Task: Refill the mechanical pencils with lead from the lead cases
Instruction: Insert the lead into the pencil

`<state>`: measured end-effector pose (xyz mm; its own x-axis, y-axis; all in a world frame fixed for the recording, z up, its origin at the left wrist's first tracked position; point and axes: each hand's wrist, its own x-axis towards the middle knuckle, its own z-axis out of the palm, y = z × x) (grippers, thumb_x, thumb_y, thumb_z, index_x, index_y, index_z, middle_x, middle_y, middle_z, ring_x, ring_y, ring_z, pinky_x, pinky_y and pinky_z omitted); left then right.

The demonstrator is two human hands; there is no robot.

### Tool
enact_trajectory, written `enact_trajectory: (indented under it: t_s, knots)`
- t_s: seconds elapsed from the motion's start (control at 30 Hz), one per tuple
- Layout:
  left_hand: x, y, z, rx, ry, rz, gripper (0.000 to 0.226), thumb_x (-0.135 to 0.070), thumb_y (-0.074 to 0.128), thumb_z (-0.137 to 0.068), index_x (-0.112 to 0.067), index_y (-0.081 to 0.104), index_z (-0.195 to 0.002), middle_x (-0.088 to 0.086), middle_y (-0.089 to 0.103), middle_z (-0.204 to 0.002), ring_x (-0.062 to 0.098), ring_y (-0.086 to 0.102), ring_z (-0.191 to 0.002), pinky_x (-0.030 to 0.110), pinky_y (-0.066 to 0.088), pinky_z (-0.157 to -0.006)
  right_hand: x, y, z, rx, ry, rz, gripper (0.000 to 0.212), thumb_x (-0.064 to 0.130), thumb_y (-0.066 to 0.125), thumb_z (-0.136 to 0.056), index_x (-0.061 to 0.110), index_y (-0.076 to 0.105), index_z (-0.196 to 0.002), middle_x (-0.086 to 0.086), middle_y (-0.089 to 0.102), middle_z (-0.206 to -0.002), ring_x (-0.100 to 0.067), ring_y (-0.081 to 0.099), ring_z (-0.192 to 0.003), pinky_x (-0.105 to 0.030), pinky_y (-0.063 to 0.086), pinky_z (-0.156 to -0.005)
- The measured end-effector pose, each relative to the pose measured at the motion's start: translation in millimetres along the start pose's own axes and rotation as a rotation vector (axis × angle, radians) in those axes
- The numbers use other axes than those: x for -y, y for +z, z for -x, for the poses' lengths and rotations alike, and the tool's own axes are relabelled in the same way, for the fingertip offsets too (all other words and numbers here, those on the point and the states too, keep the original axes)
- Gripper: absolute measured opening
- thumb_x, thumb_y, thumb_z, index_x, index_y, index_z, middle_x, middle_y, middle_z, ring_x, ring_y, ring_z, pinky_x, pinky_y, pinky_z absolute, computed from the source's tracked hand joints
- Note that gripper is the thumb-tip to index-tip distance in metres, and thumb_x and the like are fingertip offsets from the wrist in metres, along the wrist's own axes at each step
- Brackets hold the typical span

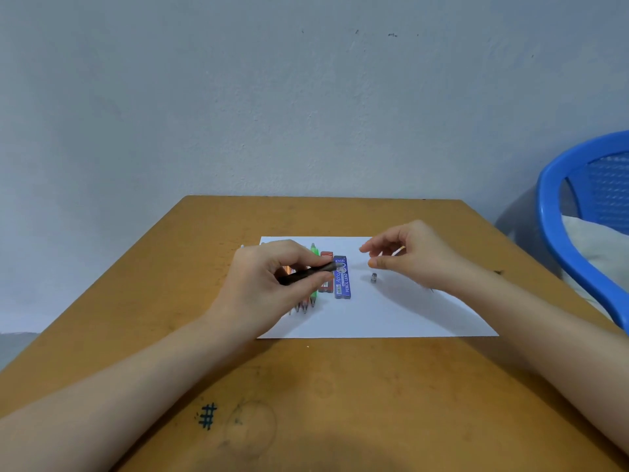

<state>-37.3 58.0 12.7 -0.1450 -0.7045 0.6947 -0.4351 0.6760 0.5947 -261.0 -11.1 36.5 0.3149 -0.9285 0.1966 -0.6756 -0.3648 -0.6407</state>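
While the left hand grips a slim dark mechanical pencil over the blue plastic lead case on the white paper sheet, the right hand hovers above a small grey cap, fingers loosely curled, perhaps pinching something.

Bright plastics on white paper, ochre-brown table.
Blackish-grey pencil between the left hand fingers; past their tips, blue lead case with white lettering, red lead case; under them, green pencil, orange pencil; silvery-grey cap below the right hand thumb.
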Motion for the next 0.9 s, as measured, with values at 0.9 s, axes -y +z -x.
enact_trajectory:
  t_s: [0.9]
  knots:
    - [1, 3, -2, -0.012, 0.098, -0.124, 0.024, -0.015, 0.069, -0.079, -0.02, 0.073, -0.103, -0.01, 0.072, -0.088, -0.001, 0.064, -0.081, 0.016, 0.051, -0.067, 36, 2, 22, -0.019, -0.032, -0.63, 0.018, 0.0, 0.072, -0.076, 0.016, 0.074, -0.084, 0.002, 0.071, -0.069, -0.011, 0.056, -0.065, -0.019, 0.049, -0.067]
